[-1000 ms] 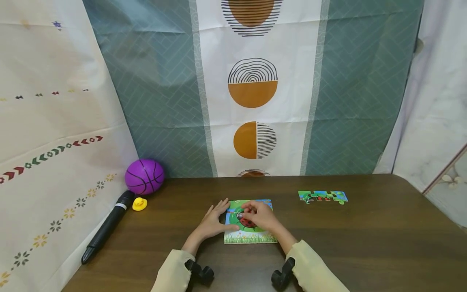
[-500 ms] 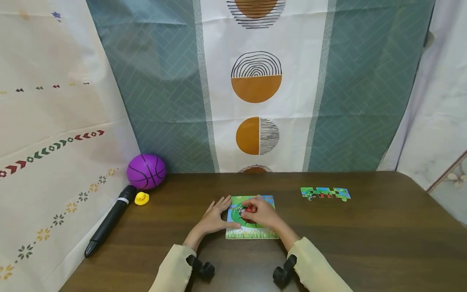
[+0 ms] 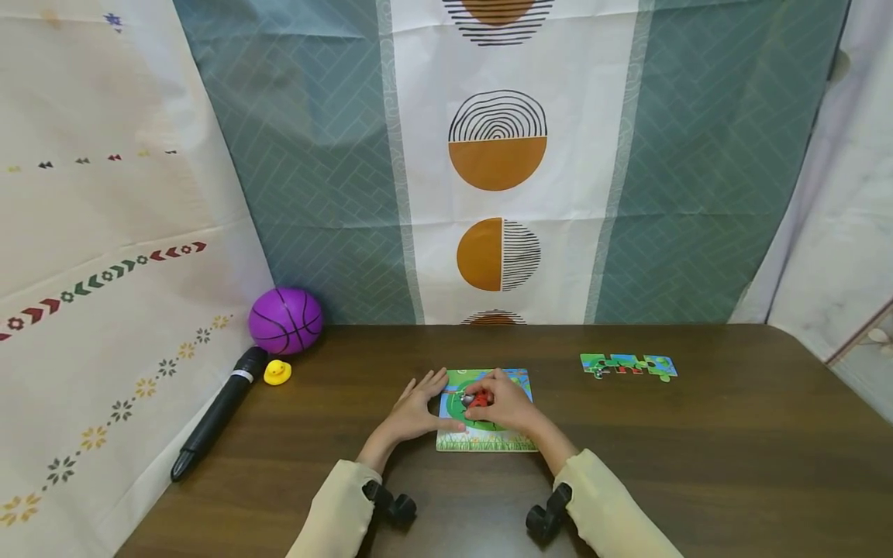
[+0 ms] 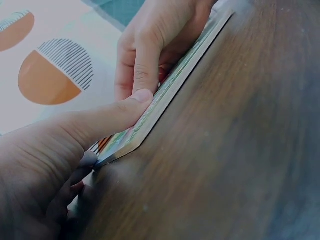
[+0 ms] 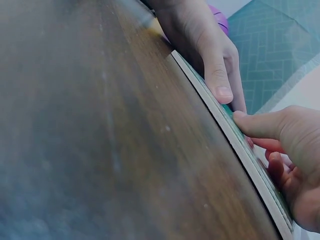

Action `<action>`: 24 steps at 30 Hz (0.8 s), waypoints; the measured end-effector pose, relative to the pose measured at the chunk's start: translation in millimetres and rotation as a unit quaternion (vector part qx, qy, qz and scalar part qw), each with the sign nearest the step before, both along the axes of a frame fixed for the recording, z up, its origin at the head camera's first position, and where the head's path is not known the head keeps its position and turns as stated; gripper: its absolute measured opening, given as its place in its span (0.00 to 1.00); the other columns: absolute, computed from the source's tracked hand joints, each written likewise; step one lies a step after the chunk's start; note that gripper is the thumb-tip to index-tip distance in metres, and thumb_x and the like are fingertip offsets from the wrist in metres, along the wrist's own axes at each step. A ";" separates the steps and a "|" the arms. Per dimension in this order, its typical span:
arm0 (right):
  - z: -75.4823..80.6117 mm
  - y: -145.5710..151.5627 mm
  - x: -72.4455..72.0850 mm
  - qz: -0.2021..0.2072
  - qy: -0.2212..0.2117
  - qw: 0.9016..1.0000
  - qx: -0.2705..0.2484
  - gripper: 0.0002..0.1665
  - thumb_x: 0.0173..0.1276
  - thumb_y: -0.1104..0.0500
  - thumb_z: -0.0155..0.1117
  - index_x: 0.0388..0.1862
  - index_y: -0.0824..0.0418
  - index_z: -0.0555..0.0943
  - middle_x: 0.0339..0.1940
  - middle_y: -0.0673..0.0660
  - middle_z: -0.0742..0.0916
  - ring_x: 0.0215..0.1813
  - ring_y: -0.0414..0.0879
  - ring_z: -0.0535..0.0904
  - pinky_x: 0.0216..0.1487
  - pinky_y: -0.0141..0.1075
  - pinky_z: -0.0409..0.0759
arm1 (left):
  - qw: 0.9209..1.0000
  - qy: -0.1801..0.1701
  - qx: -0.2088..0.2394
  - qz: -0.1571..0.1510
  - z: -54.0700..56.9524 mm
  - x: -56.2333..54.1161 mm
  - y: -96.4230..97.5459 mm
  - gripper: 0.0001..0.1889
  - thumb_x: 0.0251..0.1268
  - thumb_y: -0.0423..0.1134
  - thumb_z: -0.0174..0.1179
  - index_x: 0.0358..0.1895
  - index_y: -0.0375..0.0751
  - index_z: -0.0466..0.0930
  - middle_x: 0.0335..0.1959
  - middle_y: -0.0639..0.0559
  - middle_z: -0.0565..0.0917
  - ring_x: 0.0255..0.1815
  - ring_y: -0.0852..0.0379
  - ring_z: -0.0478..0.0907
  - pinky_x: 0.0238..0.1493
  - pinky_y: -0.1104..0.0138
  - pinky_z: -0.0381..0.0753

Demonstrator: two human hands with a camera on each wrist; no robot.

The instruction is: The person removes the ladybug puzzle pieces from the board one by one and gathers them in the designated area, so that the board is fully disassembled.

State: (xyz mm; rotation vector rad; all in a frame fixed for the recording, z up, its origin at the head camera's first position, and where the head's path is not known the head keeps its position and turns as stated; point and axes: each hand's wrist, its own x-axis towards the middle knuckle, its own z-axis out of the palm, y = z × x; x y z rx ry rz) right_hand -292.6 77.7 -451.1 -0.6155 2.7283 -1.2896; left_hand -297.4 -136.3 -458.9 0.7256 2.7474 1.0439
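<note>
A square picture puzzle [image 3: 481, 442], printed with a ladybug on a green leaf above a strip of grass, lies flat on the table in the head view. My left hand [image 3: 412, 411] rests at its left edge, fingers straight and spread, thumb laid on its surface. In the left wrist view this thumb [image 4: 132, 106] presses near the front corner. From the right, my right hand [image 3: 505, 403] reaches over the picture. Its thumb and bent index finger pinch at the red ladybug puzzle piece [image 3: 481, 397], which is mostly hidden by the fingers.
Three loose jigsaw pieces [image 3: 628, 365] lie in a row at the back right. At the back left are a purple ball [image 3: 285, 321], a yellow rubber duck [image 3: 277, 372] and a thick black pen-shaped object [image 3: 218, 418]. Behind the brown table [image 3: 698, 465] hangs a patterned curtain [image 3: 335, 170].
The right thumb has shifted down across the ladybug, covering its lower part. The left hand stays in place on the puzzle. The head view has tilted down slightly.
</note>
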 end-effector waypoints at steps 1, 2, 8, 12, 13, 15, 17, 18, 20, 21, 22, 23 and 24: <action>-0.1 -0.3 0.2 0.000 0.000 1.000 0.004 0.22 0.59 0.55 0.74 0.51 0.61 0.84 0.43 0.57 0.75 0.36 0.44 0.70 0.34 0.31 0.68 | 1.000 -0.001 0.000 0.000 0.2 0.2 0.2 0.51 0.52 0.55 0.72 0.75 0.35 0.57 0.79 0.42 0.54 0.81 0.39 0.44 0.78 0.39 0.36; -0.2 -0.8 0.2 -0.001 -0.001 1.000 0.007 0.22 0.59 0.55 0.74 0.51 0.61 0.84 0.43 0.56 0.75 0.36 0.44 0.70 0.34 0.31 0.68 | 1.000 0.000 0.000 0.001 0.3 0.1 0.5 0.51 0.52 0.55 0.72 0.75 0.35 0.57 0.79 0.42 0.54 0.81 0.39 0.44 0.78 0.39 0.36; -0.7 -2.5 -0.9 -0.009 -0.004 1.000 0.019 0.22 0.59 0.55 0.74 0.51 0.60 0.83 0.43 0.56 0.75 0.36 0.44 0.70 0.35 0.33 0.68 | 1.000 -0.002 0.002 0.004 -0.5 -1.7 1.1 0.51 0.51 0.55 0.73 0.75 0.35 0.57 0.79 0.42 0.54 0.81 0.39 0.44 0.78 0.39 0.36; 0.0 -2.7 -2.3 -0.005 -0.012 1.000 0.003 0.21 0.59 0.57 0.74 0.51 0.60 0.81 0.42 0.56 0.77 0.35 0.44 0.70 0.35 0.33 0.68 | 1.000 -0.002 0.006 0.003 0.4 -2.3 1.2 0.51 0.51 0.55 0.73 0.75 0.35 0.58 0.79 0.42 0.54 0.81 0.39 0.44 0.78 0.39 0.36; 0.3 -2.7 -2.4 0.001 -0.015 1.000 -0.005 0.21 0.60 0.58 0.73 0.52 0.61 0.80 0.42 0.56 0.78 0.35 0.44 0.70 0.35 0.33 0.69 | 1.000 -0.002 0.006 0.003 0.7 -2.2 1.0 0.51 0.51 0.55 0.73 0.75 0.35 0.58 0.79 0.42 0.54 0.81 0.39 0.44 0.78 0.39 0.36; -0.3 -2.7 -3.0 0.012 -0.021 1.000 -0.020 0.21 0.61 0.59 0.72 0.52 0.61 0.78 0.41 0.55 0.80 0.35 0.43 0.70 0.35 0.32 0.70 | 1.000 -0.003 0.006 0.004 0.9 -1.9 0.5 0.51 0.51 0.55 0.73 0.75 0.35 0.58 0.79 0.43 0.54 0.81 0.39 0.44 0.78 0.39 0.36; -1.0 -2.5 -3.3 0.019 -0.023 0.999 -0.033 0.20 0.61 0.60 0.71 0.52 0.61 0.77 0.40 0.55 0.82 0.34 0.41 0.71 0.34 0.30 0.71 | 1.000 -0.002 0.006 0.004 0.8 -2.2 0.2 0.51 0.50 0.55 0.73 0.75 0.35 0.58 0.79 0.42 0.54 0.81 0.39 0.44 0.78 0.39 0.36; -1.5 -2.4 -3.3 0.021 -0.023 0.999 -0.037 0.20 0.62 0.60 0.70 0.52 0.61 0.77 0.40 0.55 0.82 0.34 0.41 0.71 0.34 0.30 0.71 | 1.000 -0.002 0.007 0.004 0.7 -2.2 0.2 0.51 0.50 0.55 0.73 0.75 0.35 0.58 0.79 0.42 0.54 0.81 0.39 0.44 0.78 0.39 0.36; -2.7 -2.0 -3.7 0.016 -0.021 0.999 -0.039 0.18 0.63 0.60 0.70 0.51 0.60 0.77 0.39 0.55 0.83 0.32 0.40 0.72 0.33 0.29 0.71 | 1.000 -0.002 0.006 0.004 0.7 -2.3 0.4 0.51 0.50 0.55 0.73 0.75 0.35 0.58 0.79 0.42 0.54 0.81 0.39 0.44 0.78 0.39 0.36; -3.3 -1.7 -3.8 0.012 -0.020 0.999 -0.041 0.17 0.63 0.60 0.69 0.51 0.60 0.78 0.38 0.55 0.83 0.32 0.40 0.72 0.33 0.29 0.72 | 1.000 -0.003 0.006 0.004 1.1 -2.2 0.8 0.51 0.50 0.54 0.73 0.75 0.35 0.58 0.79 0.42 0.54 0.81 0.39 0.44 0.78 0.39 0.36; -3.9 -1.2 -3.8 0.007 -0.022 0.999 -0.046 0.16 0.64 0.60 0.69 0.50 0.60 0.78 0.38 0.55 0.83 0.32 0.40 0.73 0.33 0.30 0.72 | 1.000 -0.003 0.005 0.004 1.1 -2.1 1.1 0.51 0.51 0.55 0.73 0.75 0.35 0.58 0.79 0.42 0.54 0.81 0.39 0.44 0.78 0.39 0.36; -4.2 -0.8 -3.8 0.002 -0.024 0.998 -0.049 0.15 0.65 0.60 0.68 0.50 0.59 0.79 0.37 0.54 0.84 0.32 0.40 0.73 0.33 0.30 0.73 | 1.000 -0.004 0.004 0.004 1.2 -2.0 1.5 0.51 0.51 0.55 0.73 0.75 0.35 0.58 0.79 0.43 0.54 0.81 0.40 0.44 0.78 0.39 0.35; -4.5 -0.3 -3.9 -0.003 -0.028 0.998 -0.058 0.15 0.65 0.60 0.67 0.50 0.59 0.79 0.38 0.54 0.84 0.32 0.40 0.73 0.33 0.30 0.73 | 1.000 -0.003 0.003 0.004 1.1 -2.2 1.9 0.52 0.51 0.55 0.73 0.75 0.35 0.57 0.79 0.43 0.54 0.81 0.40 0.44 0.78 0.40 0.35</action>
